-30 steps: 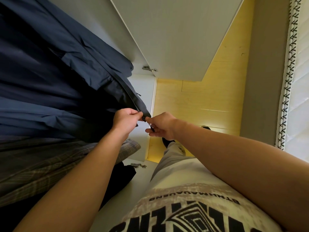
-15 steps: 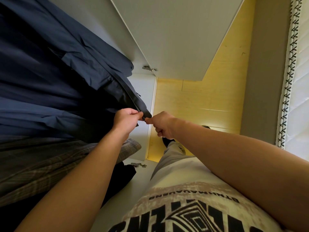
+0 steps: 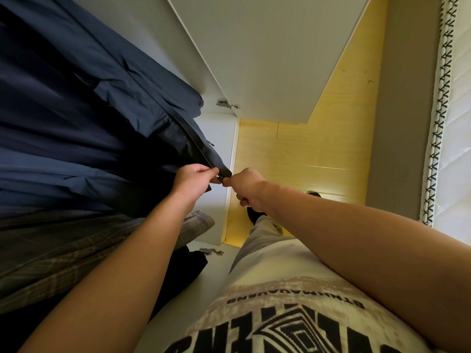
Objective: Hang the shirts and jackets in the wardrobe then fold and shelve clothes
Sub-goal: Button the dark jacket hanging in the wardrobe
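A dark navy jacket (image 3: 84, 118) hangs inside the white wardrobe (image 3: 219, 138) and fills the left of the head view. Its black zipper strip runs down to the hem corner (image 3: 221, 169). My left hand (image 3: 195, 180) pinches the hem beside the zipper's lower end. My right hand (image 3: 246, 187) is curled, its fingertips pinching the small zipper piece right at that corner. The two hands almost touch. A grey plaid shirt (image 3: 63, 248) hangs beside the jacket, lower left, partly behind my left forearm.
The open white wardrobe door (image 3: 267, 54) stands above my hands, with metal hinges (image 3: 228, 105) on the frame. A dark garment (image 3: 188, 263) hangs near the lower hinge. Yellow wooden floor (image 3: 300, 154) lies below; a white quilted bed edge (image 3: 453, 128) runs along the right.
My right hand's fingers have curled tighter at the zipper end and the hand has shifted slightly toward the left hand. The jacket hem stays held in place.
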`<state>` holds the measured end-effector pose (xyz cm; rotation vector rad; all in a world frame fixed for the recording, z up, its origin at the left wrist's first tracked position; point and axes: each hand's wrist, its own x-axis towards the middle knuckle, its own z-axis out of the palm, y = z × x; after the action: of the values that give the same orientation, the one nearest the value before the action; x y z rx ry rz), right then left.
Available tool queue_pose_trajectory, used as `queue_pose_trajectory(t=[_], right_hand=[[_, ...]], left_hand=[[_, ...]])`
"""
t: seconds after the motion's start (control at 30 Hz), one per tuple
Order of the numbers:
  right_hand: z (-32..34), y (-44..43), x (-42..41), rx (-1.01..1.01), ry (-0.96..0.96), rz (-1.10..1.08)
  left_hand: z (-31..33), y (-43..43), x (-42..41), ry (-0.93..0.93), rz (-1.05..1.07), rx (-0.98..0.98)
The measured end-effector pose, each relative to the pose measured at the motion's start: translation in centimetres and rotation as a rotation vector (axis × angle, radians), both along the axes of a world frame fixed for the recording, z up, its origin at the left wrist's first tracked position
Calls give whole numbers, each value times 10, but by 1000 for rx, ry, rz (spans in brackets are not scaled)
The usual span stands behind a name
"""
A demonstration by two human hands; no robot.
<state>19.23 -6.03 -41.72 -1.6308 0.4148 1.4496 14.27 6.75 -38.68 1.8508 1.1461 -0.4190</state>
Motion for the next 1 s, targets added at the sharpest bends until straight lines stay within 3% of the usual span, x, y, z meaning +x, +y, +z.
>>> queue_pose_trajectory(t=[0.2,0.27,0.5,0.67,0.83,1.0], right_hand=[[-2,-1,-3,-7,-64,5],[-2,-2,-2,-10,-61,-20],[3,-6,0,7,-86,-97],[9,-10,1,45,-161,-41],[11,-14,0,82,-230,-62],[18,-14,-1,129,-206,-85]], left_hand=[[15,1,4,-42,81,-122],[19,2,2,-50,20,-136],[9,18,-8,-20,-203,15],[3,23,-14,65,-195,119],[9,19,-18,-24,-259,284],[22,10,-24,-81,-500,512]])
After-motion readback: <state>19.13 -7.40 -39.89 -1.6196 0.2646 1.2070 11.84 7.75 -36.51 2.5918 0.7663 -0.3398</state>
